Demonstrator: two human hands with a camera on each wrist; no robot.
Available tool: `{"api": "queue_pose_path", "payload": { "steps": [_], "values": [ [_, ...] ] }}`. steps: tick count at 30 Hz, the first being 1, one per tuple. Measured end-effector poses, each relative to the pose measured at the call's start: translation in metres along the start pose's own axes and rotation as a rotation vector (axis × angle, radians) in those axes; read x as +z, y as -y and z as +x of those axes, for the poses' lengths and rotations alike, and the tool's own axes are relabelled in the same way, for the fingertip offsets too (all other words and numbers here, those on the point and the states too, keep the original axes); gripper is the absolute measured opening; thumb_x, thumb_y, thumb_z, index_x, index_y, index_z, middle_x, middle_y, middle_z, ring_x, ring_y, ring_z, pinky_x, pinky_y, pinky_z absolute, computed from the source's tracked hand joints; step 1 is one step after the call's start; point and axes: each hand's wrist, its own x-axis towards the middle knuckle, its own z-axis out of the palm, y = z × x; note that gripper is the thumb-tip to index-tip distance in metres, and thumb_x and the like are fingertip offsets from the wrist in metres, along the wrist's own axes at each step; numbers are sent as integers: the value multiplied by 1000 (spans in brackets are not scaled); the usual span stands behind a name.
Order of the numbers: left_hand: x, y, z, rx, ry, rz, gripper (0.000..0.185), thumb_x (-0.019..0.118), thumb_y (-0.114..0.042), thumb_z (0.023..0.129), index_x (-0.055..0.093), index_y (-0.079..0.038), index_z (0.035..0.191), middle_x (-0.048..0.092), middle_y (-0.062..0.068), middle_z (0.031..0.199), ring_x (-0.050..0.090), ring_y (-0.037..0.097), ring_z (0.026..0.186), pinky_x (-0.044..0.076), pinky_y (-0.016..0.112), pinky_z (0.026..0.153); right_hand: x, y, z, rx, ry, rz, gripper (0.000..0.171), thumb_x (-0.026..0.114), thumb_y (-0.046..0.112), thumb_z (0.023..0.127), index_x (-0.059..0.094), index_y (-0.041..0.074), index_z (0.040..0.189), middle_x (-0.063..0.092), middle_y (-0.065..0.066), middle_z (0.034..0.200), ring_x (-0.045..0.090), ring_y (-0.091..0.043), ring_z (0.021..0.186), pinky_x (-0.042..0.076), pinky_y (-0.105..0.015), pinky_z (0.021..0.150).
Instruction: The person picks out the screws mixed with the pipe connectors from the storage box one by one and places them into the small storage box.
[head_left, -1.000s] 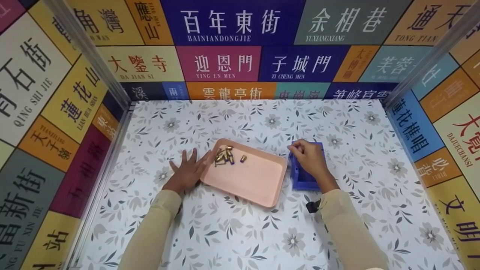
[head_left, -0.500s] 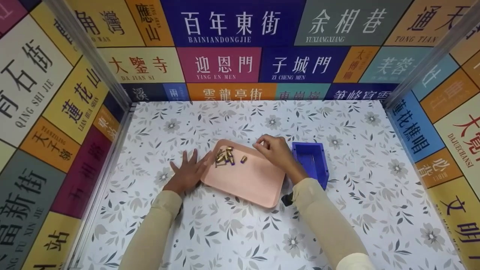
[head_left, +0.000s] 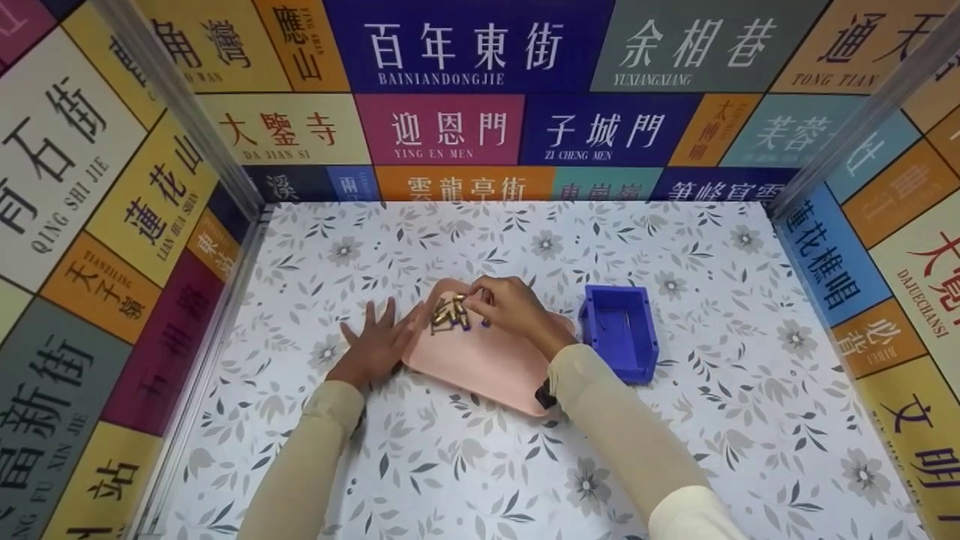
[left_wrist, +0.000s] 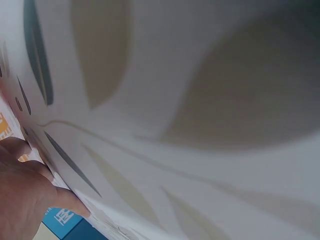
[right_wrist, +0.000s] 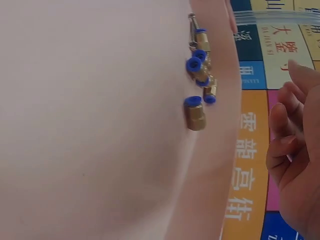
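Brass fittings (right_wrist: 202, 75) with blue collars: heaped toward the far left corner of a pink tray (head_left: 480, 371) on the bench (head_left: 420, 232), with collars facing different ways. Near the heap, one lone fitting (right_wrist: 195, 114), collar toward the top of the right wrist view, long axis nearly vertical there. Also along that axis, beside the heap: a silver screw (right_wrist: 193, 31).

Left hand (head_left: 373, 341): released, palm down on the bench, fingers spread, thumb side against the tray's left rim. Right hand (head_left: 510, 304): released, reaching over the tray from the lower right, fingers loosely bent, tips near the heap.

Mostly hidden beneath it in the head view: the lone fitting. Cut off in the left wrist view: much of the left hand. Hard to make out: thin pieces (head_left: 627, 319) inside a blue bin (head_left: 591, 330), just right of the tray.
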Motion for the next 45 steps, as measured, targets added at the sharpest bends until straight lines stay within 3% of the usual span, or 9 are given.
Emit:
{"api": "queue_pose_path", "payload": {
  "steps": [7, 14, 23, 36, 45],
  "values": [
    [1, 1, -1, -7, 4, 16, 62, 6, -74, 100, 7, -55, 159, -4, 5, 173, -18, 44, 156, -18, 84, 105, 20, -1, 7, 4, 115, 3, 25, 75, 26, 95, 75, 4, 109, 70, -2, 75, 58, -10, 60, 48, -27, 56],
    [-5, -2, -4, 20, 5, 15, 58, 9, -71, 103, 7, -55, 159, -1, 8, 173, -15, 47, 155, -15, 86, 104, 37, -1, 10, -21, 224, 3, 20, 77, 24, 93, 76, 9, 106, 73, -2, 96, 64, -16, 80, 54, -30, 75],
    [-5, -3, -4, 7, -3, 8, 54, 10, -72, 102, 3, -62, 154, -1, 5, 173, -16, 45, 156, -15, 85, 106, 50, -7, 15, -12, 275, -16, 24, 78, 27, 92, 77, 11, 109, 73, -1, 103, 67, -14, 90, 56, -30, 84],
    [-3, -3, -5, 3, -3, 0, 61, 9, -74, 101, 8, -55, 159, -1, 5, 173, -17, 44, 156, -14, 85, 107, 61, -18, 12, -22, 202, -47, 23, 83, 28, 87, 79, 11, 102, 74, 0, 101, 65, -15, 92, 55, -31, 87],
    [-4, 0, -6, 33, -10, 9, 53, 8, -70, 103, 4, -61, 155, -3, 6, 173, -17, 44, 156, -17, 84, 106, 66, -24, 11, -22, 118, -22, 22, 88, 30, 81, 82, 17, 97, 76, 1, 103, 67, -18, 100, 52, -35, 96]
  ]
}}
